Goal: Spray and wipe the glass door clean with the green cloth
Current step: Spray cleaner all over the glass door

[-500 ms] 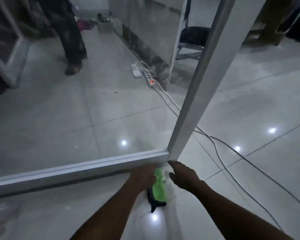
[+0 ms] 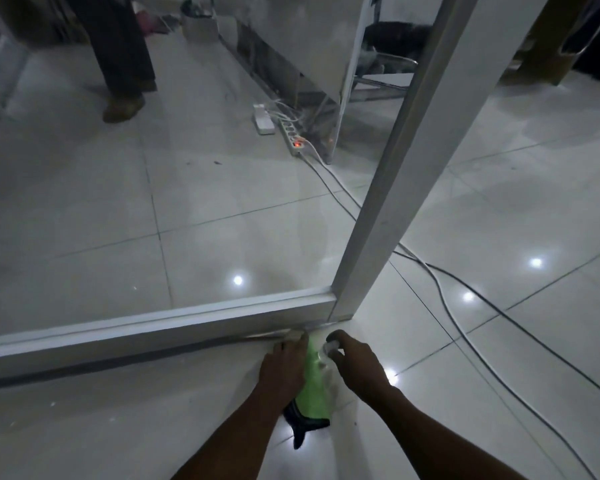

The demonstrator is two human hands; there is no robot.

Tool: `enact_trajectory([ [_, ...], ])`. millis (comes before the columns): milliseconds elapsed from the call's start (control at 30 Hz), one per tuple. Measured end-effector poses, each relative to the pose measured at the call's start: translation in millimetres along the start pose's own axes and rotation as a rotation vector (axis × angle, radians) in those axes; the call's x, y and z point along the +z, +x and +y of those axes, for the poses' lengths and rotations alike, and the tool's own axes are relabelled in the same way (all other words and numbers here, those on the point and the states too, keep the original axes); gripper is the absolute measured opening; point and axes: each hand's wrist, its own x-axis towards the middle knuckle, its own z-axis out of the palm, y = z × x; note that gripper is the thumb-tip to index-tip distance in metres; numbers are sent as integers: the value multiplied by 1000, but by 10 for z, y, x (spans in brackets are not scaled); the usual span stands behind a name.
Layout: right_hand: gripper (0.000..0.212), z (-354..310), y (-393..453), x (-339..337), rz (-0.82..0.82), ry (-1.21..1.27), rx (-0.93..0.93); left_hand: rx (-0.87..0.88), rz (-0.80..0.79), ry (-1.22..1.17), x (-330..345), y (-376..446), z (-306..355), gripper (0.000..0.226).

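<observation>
At the lower centre of the frame, the right hand [image 2: 355, 363] curls its fingertips round the small pale cap of what looks like a clear spray bottle [image 2: 328, 348]. The left hand [image 2: 284, 367] lies with fingers extended on the soft green cloth with a dark edge [image 2: 314, 389], probably pinning it to the glossy white tiled floor [image 2: 499, 202]. Both sit just below the aluminium-framed glass door [image 2: 187, 185], whose bottom rail crosses from the left edge to the centre. White cables [image 2: 440, 289] trail right.

The soft cloth [image 2: 314, 393] is bright green with a black edge. The metal door frame [image 2: 388, 202] is white. The glossy floor tiles [image 2: 499, 209] are pale grey with dark joints.
</observation>
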Motion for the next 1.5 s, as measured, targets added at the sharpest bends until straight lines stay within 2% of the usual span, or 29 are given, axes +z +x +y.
enact_trajectory([
  [100,6,25,-8,31,32,60,0,-139,-81,-27,73,-43,-49,100],
  [167,6,10,-3,33,19,50,-20,-192,-83,-44,94,-99,-103,88],
  [300,5,-141,-26,-18,-17,92,-67,-163,-5,-98,61,-191,-243,66],
  [367,5,-278,-77,-85,-29,154,-80,-130,-10,-237,-88,-262,-321,52],
  [433,6,-446,-195,-206,-40,186,-84,-71,-3,-517,-305,-416,-402,28],
  [467,6,-553,-260,-300,-36,201,-92,-62,6,-633,-463,-530,-441,25],
  [533,5,-828,-486,-509,-31,245,-105,-73,40,-714,-786,-849,-494,30],
  [633,8,-1490,-908,-1068,-75,343,-123,-77,100,-809,-1490,-1488,-512,54],
  [700,8,-1943,-1177,-1422,-120,382,-152,-58,152,-794,-1972,-1906,-485,62],
  [767,7,-2501,-1442,-1921,-153,419,-183,-71,228,-795,-2640,-2337,-504,54],
  [867,12,-3228,-1871,-2594,-167,455,-213,-106,318,-745,-3587,-2957,-457,28],
  [1000,6,-4096,-2350,-3533,-162,449,-283,-128,370,-644,-4772,-3660,-324,30],
  [1100,6,-4645,-2705,-4122,-154,446,-331,-144,434,-674,-5528,-4083,-153,30],
  [1233,6,-5179,-3105,-4732,-99,469,-405,-74,452,-803,-6324,-4605,124,27],
  [1333,8,-5512,-3379,-5157,-77,510,-425,-62,495,-808,-6809,-4965,261,20],
  [1500,15,-5930,-3793,-5664,-53,601,-518,-1,570,-757,-7372,-5300,420,54],
])
